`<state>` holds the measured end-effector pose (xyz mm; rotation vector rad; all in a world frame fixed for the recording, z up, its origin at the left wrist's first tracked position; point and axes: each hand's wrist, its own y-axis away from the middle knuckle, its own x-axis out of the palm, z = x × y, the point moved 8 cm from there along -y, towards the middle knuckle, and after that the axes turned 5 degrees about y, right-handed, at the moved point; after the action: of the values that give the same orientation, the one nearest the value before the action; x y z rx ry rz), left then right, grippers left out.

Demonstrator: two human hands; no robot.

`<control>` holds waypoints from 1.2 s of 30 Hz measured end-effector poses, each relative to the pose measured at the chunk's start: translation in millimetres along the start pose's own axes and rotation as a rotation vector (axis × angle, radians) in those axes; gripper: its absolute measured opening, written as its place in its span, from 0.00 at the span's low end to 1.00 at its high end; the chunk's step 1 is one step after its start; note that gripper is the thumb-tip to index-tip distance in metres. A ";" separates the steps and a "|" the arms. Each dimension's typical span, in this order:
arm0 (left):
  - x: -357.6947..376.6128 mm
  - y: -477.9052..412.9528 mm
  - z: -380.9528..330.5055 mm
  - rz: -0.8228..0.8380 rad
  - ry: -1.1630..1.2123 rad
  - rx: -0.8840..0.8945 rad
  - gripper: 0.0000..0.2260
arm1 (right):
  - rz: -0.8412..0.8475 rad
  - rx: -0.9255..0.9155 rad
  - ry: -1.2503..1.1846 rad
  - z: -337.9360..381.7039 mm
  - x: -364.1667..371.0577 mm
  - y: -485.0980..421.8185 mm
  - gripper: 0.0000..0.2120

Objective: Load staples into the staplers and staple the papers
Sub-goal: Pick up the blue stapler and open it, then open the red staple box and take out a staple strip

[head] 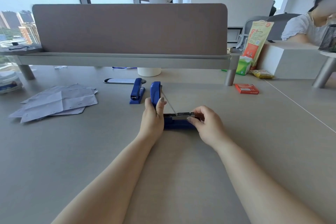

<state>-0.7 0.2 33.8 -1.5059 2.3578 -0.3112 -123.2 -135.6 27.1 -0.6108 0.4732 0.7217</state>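
Note:
A blue stapler (179, 125) lies in the middle of the desk with its lid swung up and back. My left hand (153, 118) grips the raised blue lid (155, 92). My right hand (207, 123) pinches the front end of the metal staple channel (183, 115); whether it holds staples I cannot tell. A thin spring rod runs from the lid down to the channel. A second blue stapler (136, 91), closed, stands just behind to the left. A pile of white papers (58, 102) lies at the left. A red staple box (246, 88) sits at the right.
A brown desk divider (130, 29) on a grey rail crosses the back. A white cup (149, 72) stands under it. A green tissue box (243, 65) and snack bags lie at the back right. A person sits behind the divider, another at the far right.

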 end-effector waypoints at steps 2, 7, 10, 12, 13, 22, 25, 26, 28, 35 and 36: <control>-7.1 -1.4 8.9 -0.074 0.176 -0.089 0.10 | -0.018 -0.004 0.021 -2.7 -1.8 -0.1 0.05; -39.6 -3.8 34.3 -0.291 0.322 -0.287 0.17 | -0.002 0.054 0.068 -13.8 -0.1 -3.0 0.05; -55.0 -2.1 32.6 -0.354 0.141 -0.268 0.31 | -0.017 0.059 0.074 -14.5 0.6 -5.0 0.05; -58.9 -1.7 29.8 -0.364 0.025 -0.251 0.32 | -0.021 0.058 0.086 -14.0 0.8 -4.8 0.05; -58.1 -2.2 29.0 -0.354 -0.038 -0.243 0.30 | -0.020 0.059 0.090 -14.6 0.9 -4.9 0.05; -49.2 -4.8 18.8 -0.271 -0.397 -0.216 0.22 | -0.007 0.073 0.077 -16.4 2.4 -4.5 0.06; -46.6 1.4 2.1 -0.268 -0.498 -0.031 0.21 | -0.007 0.098 -0.002 -18.9 4.2 -1.9 0.09; -40.9 6.3 -7.7 -0.251 -0.489 0.081 0.21 | -0.009 0.117 -0.049 -19.7 3.2 0.6 0.10; -21.1 19.4 -29.8 -0.176 -0.453 0.296 0.19 | -0.005 0.160 -0.100 -23.3 -3.9 5.5 0.12; 95.2 64.5 -70.4 0.206 -0.254 0.436 0.17 | -0.131 0.262 0.174 -85.5 -97.7 14.9 0.13; 113.0 66.9 -71.0 0.250 -0.218 0.400 0.17 | -0.159 0.282 0.206 -94.9 -111.9 16.0 0.14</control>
<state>-128.0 -73.8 58.4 -0.9967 2.1221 -0.4939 -226.8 -240.5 18.5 -0.4523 0.6957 0.4317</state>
